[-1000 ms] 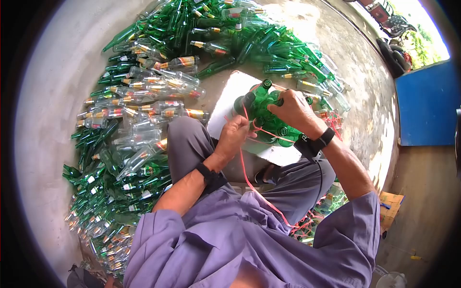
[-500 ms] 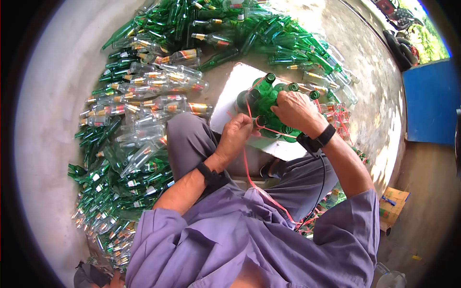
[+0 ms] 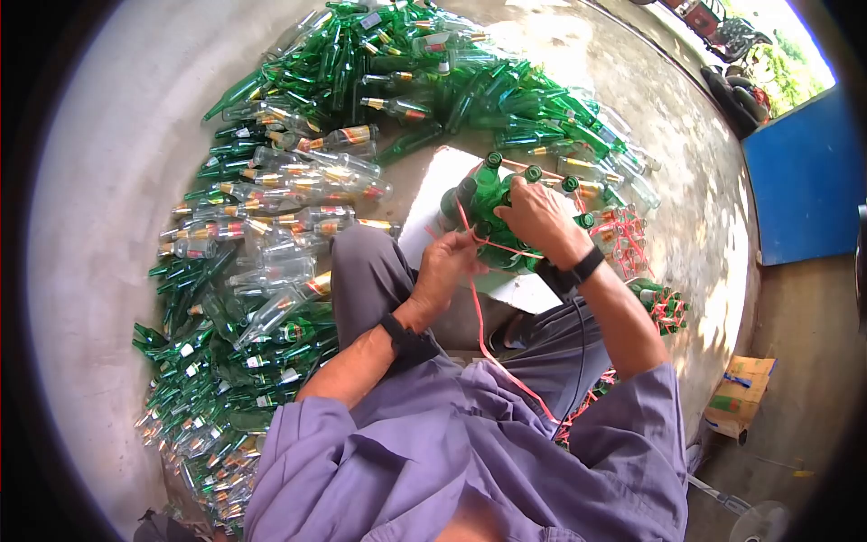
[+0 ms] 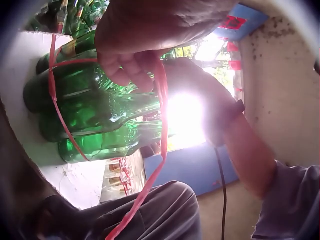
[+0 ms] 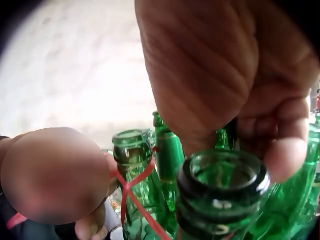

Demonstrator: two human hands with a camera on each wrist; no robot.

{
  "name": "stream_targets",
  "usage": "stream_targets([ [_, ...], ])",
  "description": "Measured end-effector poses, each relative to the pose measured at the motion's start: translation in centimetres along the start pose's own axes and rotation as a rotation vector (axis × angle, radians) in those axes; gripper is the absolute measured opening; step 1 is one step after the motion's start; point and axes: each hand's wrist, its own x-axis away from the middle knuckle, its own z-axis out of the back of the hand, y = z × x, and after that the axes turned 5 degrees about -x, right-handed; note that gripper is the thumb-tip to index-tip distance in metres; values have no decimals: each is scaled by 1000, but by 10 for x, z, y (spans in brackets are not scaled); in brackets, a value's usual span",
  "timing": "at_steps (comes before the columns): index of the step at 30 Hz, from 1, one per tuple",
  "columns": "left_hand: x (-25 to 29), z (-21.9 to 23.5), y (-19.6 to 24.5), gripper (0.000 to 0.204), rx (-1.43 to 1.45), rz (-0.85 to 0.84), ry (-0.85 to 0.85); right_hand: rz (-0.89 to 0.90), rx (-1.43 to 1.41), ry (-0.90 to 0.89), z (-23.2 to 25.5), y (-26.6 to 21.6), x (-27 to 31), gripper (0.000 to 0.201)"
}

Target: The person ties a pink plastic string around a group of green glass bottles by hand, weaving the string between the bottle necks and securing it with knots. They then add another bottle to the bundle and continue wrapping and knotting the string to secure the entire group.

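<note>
Upright green glass bottles (image 3: 489, 187) stand bunched together on a white board (image 3: 418, 215) before the person. Pink plastic twine (image 3: 479, 312) runs around the bunch, crosses at one bottle's neck (image 5: 131, 150), and trails down over the lap. On the near left side of the bunch, the left hand (image 3: 444, 271) pinches the twine, its fingers bent beside the bottles in the left wrist view. The right hand (image 3: 553, 226) reaches over the bottle tops, with thumb and fingers curled around a bottle neck in the middle, mostly hidden by the hand.
Loose green and clear bottles (image 3: 298, 172) lie in a broad heap along the left and far side. Twine-tied bottle bundles (image 3: 623, 239) stand to the right. A blue panel (image 3: 804, 185) and a cardboard box (image 3: 741, 393) are farther right.
The right hand shifts slightly left over the bottle tops, still among the necks. The left hand keeps its pinch on the twine beside the bunch. The head view has shifted a little.
</note>
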Motion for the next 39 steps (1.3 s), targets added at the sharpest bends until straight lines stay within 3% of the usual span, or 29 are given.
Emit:
stream_targets([
  [1,2,1,1,12,17,-16,-16,2,0,2,8,-12,9,34],
  [3,4,3,0,12,33,-32,-30,4,57,304,21,-41,36,30],
  [5,5,5,-2,12,20,2,-21,-5,-28,451,16,-57,62,21],
  [7,8,2,-1,13,14,14,-13,-51,-273,429,-3,-62,83,20],
  [10,18,-3,5,14,-42,28,-23,-135,-345,252,-34,-60,93,29],
  [15,31,-10,-2,16,-18,50,-36,-323,-626,148,-50,-63,81,31],
  [17,38,-14,0,17,-129,46,-32,-459,-990,105,-64,-54,76,27],
  [22,41,-10,-1,18,-168,35,-69,-446,-1106,187,-85,-48,76,23],
  [24,45,-1,8,16,-357,79,-81,-429,-1141,230,-89,-49,77,23],
  [25,44,2,6,16,-368,81,-79,-473,-1298,268,-89,-54,78,22],
  [27,41,12,1,18,-505,-258,85,-520,-1470,311,-89,-58,78,21],
  [28,37,12,16,39,-717,-386,123,-569,-1601,273,-90,-58,78,21],
  [29,32,6,29,39,-726,-384,122,-615,-1729,230,-90,-57,79,21],
  [31,15,-11,46,56,-1038,-780,271,-652,-1724,168,-96,-49,78,24],
  [33,-3,-21,46,60,-1087,-793,233,-576,-1558,258,-98,-50,76,23],
  [37,-40,-24,27,62,-1324,-862,153,-597,-1617,312,-92,-50,74,26],
  [39,-48,-22,18,61,-1279,-814,121,-557,-1629,299,-95,-46,74,27],
])
